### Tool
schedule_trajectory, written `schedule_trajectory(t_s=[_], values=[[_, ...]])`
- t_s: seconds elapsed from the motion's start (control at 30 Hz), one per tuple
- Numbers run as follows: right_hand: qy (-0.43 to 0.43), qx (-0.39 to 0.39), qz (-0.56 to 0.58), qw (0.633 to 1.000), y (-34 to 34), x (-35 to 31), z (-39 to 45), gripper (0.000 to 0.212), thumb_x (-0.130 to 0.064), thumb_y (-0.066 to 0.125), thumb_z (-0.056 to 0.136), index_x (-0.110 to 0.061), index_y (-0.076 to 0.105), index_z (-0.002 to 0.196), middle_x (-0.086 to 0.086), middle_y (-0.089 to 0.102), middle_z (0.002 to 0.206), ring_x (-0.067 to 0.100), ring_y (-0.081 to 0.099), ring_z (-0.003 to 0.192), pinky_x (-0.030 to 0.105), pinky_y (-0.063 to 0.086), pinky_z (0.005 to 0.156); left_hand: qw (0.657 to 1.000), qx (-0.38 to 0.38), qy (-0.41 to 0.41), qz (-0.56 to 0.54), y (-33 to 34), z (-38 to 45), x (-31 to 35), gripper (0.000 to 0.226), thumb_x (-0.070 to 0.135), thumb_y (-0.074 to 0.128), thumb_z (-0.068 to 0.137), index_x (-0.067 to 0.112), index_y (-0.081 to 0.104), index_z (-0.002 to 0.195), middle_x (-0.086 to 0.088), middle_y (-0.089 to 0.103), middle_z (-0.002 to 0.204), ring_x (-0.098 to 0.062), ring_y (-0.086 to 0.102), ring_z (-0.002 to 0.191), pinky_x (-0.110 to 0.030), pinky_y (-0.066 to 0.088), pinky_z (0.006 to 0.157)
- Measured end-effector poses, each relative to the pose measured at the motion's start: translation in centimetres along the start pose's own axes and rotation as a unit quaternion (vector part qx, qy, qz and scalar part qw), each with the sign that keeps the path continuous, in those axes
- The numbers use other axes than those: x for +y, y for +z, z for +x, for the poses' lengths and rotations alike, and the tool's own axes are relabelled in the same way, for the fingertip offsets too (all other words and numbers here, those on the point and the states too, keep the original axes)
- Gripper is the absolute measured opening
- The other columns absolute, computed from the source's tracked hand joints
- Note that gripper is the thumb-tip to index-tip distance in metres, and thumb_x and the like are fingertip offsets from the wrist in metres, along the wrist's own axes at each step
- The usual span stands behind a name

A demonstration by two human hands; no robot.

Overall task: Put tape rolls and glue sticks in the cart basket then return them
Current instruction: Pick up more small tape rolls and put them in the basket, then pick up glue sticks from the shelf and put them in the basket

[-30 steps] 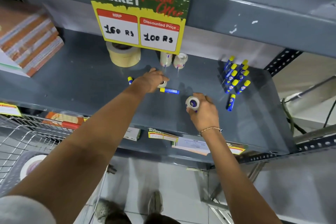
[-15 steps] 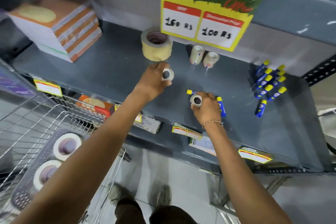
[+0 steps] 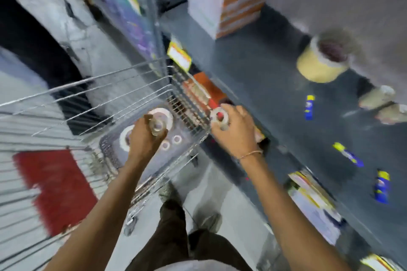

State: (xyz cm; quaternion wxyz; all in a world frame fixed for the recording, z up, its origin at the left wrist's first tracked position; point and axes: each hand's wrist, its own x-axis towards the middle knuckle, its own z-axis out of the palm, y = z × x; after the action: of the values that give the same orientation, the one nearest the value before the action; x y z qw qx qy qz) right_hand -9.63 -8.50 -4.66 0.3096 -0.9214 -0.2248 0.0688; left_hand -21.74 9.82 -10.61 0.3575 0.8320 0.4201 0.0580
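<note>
The picture is blurry. The left hand (image 3: 144, 138) is holding a small clear tape roll (image 3: 156, 126) over the cart basket (image 3: 123, 86), with its fingers curled round the roll. The right hand (image 3: 236, 130) is gripping another small tape roll (image 3: 219, 116) at the edge of the basket, beside the grey shelf (image 3: 275, 99). Two big white tape rolls (image 3: 161, 114) and two tiny rolls (image 3: 170, 142) are lying in the basket under the left hand. A fat yellow tape roll (image 3: 319, 66) is sitting on the shelf. Three blue and yellow glue sticks (image 3: 309, 106) are lying on the shelf, well apart from each other.
</note>
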Motion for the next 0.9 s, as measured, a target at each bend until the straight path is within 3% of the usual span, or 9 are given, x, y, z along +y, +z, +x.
schedule_trajectory(t_s=[0.1, 0.23, 0.3, 0.4, 0.53, 0.67, 0.9], values=[[-0.045, -0.166, -0.017, 0.985, 8.1, -4.4, 1.6, 0.029, -0.012, 0.065, 0.074, -0.003, 0.062, 0.101, 0.02, 0.059, 0.113, 0.033, 0.055, 0.107, 0.036, 0.042, 0.093, 0.999, -0.006, -0.028, 0.018, -0.2, 1.6, -5.2, 0.039, 0.008, 0.075, 0.071, 0.0, 0.063, 0.107, -0.024, 0.066, 0.11, -0.037, 0.061, 0.103, -0.038, 0.046, 0.084], [0.006, -0.302, -0.082, 0.95, 17.2, -5.1, 4.5, 0.043, -0.012, 0.062, 0.085, 0.0, 0.051, 0.124, 0.02, 0.051, 0.13, 0.031, 0.053, 0.115, 0.035, 0.044, 0.097, 0.991, -0.111, -0.047, 0.052, 2.8, 4.2, -9.4, 0.048, 0.011, 0.065, 0.082, 0.002, 0.051, 0.128, -0.023, 0.052, 0.129, -0.034, 0.05, 0.122, -0.038, 0.039, 0.099], [0.072, -0.322, -0.093, 0.94, 20.9, -4.3, 6.1, 0.042, -0.013, 0.056, 0.092, -0.003, 0.046, 0.132, 0.018, 0.051, 0.134, 0.031, 0.052, 0.12, 0.038, 0.044, 0.102, 0.982, -0.171, -0.023, 0.073, 5.0, 5.8, -11.3, 0.054, 0.011, 0.065, 0.083, 0.004, 0.045, 0.132, -0.021, 0.047, 0.133, -0.034, 0.047, 0.123, -0.039, 0.038, 0.102], [0.123, -0.363, -0.186, 0.905, 25.5, -1.8, 8.1, 0.045, -0.016, 0.064, 0.088, -0.004, 0.048, 0.128, 0.019, 0.058, 0.124, 0.033, 0.058, 0.115, 0.038, 0.049, 0.097, 0.969, -0.214, -0.019, 0.124, 8.6, 8.4, -13.3, 0.057, 0.011, 0.068, 0.082, 0.009, 0.043, 0.133, -0.016, 0.044, 0.137, -0.034, 0.047, 0.122, -0.039, 0.041, 0.101], [0.122, -0.373, -0.274, 0.878, 29.9, 1.6, 9.7, 0.047, -0.011, 0.061, 0.089, -0.005, 0.044, 0.132, 0.018, 0.055, 0.129, 0.032, 0.055, 0.119, 0.038, 0.049, 0.097, 0.958, -0.234, -0.003, 0.164, 12.9, 10.8, -15.0, 0.057, 0.008, 0.065, 0.081, 0.008, 0.041, 0.133, -0.016, 0.041, 0.139, -0.034, 0.047, 0.121, -0.039, 0.044, 0.096], [0.099, -0.347, -0.31, 0.88, 32.8, 3.5, 10.0, 0.045, -0.004, 0.051, 0.092, 0.0, 0.039, 0.136, 0.023, 0.057, 0.127, 0.037, 0.055, 0.118, 0.043, 0.049, 0.096, 0.966, -0.221, -0.003, 0.13, 15.8, 11.3, -16.3, 0.032, 0.007, 0.054, 0.088, 0.011, 0.051, 0.12, -0.013, 0.048, 0.129, -0.034, 0.05, 0.114, -0.045, 0.047, 0.083], [0.11, -0.382, -0.297, 0.868, 32.5, 3.5, 10.0, 0.055, -0.01, 0.057, 0.092, 0.002, 0.033, 0.139, 0.025, 0.054, 0.131, 0.038, 0.054, 0.12, 0.045, 0.049, 0.099, 0.963, -0.231, 0.014, 0.141, 16.6, 10.6, -16.4, 0.055, -0.005, 0.062, 0.073, 0.011, 0.045, 0.123, -0.013, 0.046, 0.131, -0.037, 0.05, 0.113, -0.044, 0.048, 0.08]])
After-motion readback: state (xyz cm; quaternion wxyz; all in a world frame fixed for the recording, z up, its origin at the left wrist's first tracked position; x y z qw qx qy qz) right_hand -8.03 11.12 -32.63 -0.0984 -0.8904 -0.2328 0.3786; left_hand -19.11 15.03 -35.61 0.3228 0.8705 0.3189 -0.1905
